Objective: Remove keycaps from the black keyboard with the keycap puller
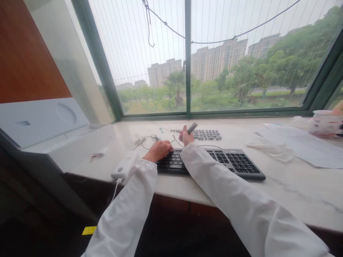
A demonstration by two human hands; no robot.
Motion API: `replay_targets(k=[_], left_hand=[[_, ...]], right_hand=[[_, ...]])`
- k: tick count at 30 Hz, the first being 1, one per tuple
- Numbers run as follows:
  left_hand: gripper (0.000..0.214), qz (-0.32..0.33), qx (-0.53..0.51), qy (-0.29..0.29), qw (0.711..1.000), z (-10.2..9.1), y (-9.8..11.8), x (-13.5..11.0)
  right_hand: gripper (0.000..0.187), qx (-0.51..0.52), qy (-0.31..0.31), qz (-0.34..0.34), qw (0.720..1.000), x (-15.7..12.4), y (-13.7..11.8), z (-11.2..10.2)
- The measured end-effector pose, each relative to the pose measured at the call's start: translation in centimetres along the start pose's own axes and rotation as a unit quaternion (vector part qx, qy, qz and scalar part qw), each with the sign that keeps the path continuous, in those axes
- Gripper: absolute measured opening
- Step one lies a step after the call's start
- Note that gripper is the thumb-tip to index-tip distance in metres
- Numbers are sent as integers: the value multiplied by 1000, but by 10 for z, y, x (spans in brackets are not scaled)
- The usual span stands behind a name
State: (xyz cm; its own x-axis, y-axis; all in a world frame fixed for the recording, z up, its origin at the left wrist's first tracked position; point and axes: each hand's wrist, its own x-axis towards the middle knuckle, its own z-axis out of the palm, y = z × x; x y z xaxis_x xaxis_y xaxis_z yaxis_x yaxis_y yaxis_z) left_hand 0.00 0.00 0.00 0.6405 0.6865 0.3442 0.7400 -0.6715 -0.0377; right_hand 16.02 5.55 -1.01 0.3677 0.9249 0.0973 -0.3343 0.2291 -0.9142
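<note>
A black keyboard (241,163) lies along the front of the white counter, with many bare key sockets showing at its right part. My left hand (158,151) is closed at the keyboard's upper left, its bent fingertips on the keys. Above the keyboard's back edge, my right hand (187,137) grips a thick, dark grey pen-like tool (192,127), which tilts up to the right; its lower end is hidden by the hand. Rows of loose keycaps (207,134) lie behind the keyboard. My right sleeve covers the keyboard's middle.
An open white box (88,150) stands at left, with keys (96,156) by it. A white device (122,169) with a cable sits near the front edge. A black cord (150,138) coils behind my left hand. Papers (302,142), crumpled tissue (273,149) and a cup (325,121) are at right.
</note>
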Motion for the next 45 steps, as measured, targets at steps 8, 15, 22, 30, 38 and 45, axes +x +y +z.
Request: replay_targets(k=[8, 15, 22, 30, 38, 45], left_hand=[[22, -34, 50, -31, 998, -4, 12, 0], [23, -33, 97, -41, 994, 1, 11, -1], [23, -36, 97, -45, 994, 1, 10, -2], [23, -43, 69, -45, 996, 2, 9, -3], [20, -40, 69, -26, 996, 4, 7, -3], [19, -57, 57, -31, 996, 5, 6, -2]], right_hand=[[43, 11, 38, 78, 996, -10, -6, -1], [42, 136, 30, 109, 984, -19, 12, 15], [44, 70, 36, 86, 993, -17, 19, 16], [42, 105, 27, 101, 989, -19, 12, 12], [47, 43, -28, 64, 997, -16, 21, 12], [50, -42, -74, 10, 996, -3, 33, 6]])
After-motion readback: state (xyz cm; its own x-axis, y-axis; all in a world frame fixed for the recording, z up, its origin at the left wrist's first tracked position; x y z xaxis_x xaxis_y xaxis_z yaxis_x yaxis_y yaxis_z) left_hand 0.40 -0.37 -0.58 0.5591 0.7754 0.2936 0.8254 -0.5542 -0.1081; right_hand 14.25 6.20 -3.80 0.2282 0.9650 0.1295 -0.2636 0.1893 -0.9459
